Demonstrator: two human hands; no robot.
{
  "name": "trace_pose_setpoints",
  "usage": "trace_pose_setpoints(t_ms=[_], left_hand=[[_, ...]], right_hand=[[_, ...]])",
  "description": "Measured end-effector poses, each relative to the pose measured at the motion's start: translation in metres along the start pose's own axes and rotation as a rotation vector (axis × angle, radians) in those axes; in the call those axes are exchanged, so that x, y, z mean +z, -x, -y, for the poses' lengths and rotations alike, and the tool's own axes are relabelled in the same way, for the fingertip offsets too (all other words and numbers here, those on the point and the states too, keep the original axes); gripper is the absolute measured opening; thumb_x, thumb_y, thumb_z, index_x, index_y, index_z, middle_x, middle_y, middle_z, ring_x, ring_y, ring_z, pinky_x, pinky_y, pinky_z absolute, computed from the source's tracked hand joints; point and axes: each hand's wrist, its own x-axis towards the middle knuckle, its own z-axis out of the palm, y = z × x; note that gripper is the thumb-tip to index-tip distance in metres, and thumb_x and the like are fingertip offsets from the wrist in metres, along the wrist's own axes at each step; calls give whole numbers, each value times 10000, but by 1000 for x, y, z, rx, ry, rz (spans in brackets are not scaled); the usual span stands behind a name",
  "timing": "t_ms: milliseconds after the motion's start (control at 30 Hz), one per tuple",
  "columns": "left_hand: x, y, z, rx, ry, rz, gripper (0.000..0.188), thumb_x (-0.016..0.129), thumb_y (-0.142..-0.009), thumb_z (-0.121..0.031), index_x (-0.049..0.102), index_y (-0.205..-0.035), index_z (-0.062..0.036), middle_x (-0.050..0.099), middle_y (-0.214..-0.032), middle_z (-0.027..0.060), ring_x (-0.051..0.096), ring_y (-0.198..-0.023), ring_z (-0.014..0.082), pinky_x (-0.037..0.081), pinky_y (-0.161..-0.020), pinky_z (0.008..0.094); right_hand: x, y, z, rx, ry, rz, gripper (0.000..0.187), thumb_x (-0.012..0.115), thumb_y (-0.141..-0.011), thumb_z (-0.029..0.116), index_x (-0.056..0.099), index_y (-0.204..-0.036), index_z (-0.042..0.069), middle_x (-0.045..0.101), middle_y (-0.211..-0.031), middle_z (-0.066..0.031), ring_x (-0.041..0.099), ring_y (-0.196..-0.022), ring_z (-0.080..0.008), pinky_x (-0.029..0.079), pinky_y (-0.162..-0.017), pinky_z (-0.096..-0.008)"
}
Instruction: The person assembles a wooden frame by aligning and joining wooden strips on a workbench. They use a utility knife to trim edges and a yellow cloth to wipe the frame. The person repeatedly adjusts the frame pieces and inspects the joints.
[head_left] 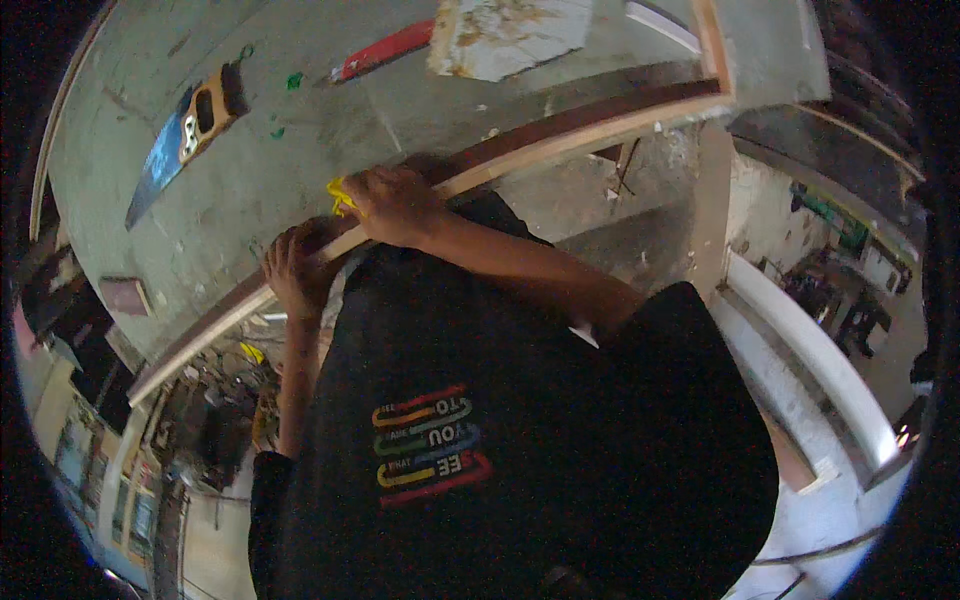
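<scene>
Well, the long wooden strip runs along the near edge of the worktable, directly under both your hands: your left hand curls its fingers over it, and your right hand bunches on it nearby, a yellow piece at its fingers, whether pinched you cannot tell. Beyond your hands lies a handsaw, toward your left.

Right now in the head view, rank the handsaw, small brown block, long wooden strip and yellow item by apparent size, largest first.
Long wooden strip
Handsaw
Small brown block
Yellow item, counting only what shows by the right hand
</scene>
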Motion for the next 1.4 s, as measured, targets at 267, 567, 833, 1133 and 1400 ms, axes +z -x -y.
trace_pose_setpoints(t_ms=[267, 567, 833, 1133, 1400], left_hand=[[47, -24, -57, 21, 141, 92, 675, 808, -734, -469, 630, -1282, -117, 655, -1167, 131, 605, -1100, 356, 476, -961, 487], [42, -51, -88, -8, 217, 64, 441, 846, -760, -267, 674, -1109, -59, 667, -1027, 131, 637, -949, 354, 520, -802, 441], [80, -82, -106, -684, 369, -111, 230, 667, -983, -221, 698, -921, -2, 697, -878, 76, 667, -739, 216, 499, -683, 394], [66, -76, -136, -698, 484, -576, 438, 608, -1010, -217, 539, -1407, -45, 641, -1271, 231, 602, -1194, 303, 473, -983, 407], [83, -52, -163, -489, 65, -390, 192, 625, -943, -214, 739, -979, -64, 719, -1015, 109, 646, -1022, 337, 458, -951, 447]], right_hand=[[-101, 76, -92, -126, 41, -352, 272, 801, -813, 150, 650, -1028, 81, 689, -989, -116, 664, -934, -325, 531, -839, -455], [-296, 139, -276, 63, 179, -420, 280, 820, -787, 57, 671, -1024, 59, 710, -988, -121, 679, -915, -313, 539, -832, -398], [-404, 154, -357, 304, 102, -5, 200, 775, -820, 94, 726, -1009, 54, 701, -1030, -126, 682, -974, -312, 545, -863, -396], [-409, 121, -367, -15, 261, 309, 215, 749, -754, -1, 752, -956, 74, 659, -999, -139, 618, -1024, -348, 492, -925, -449], [-436, 108, -392, -154, 504, 509, 167, 762, -677, 21, 719, -824, 90, 636, -919, -119, 599, -980, -323, 469, -895, -455]])
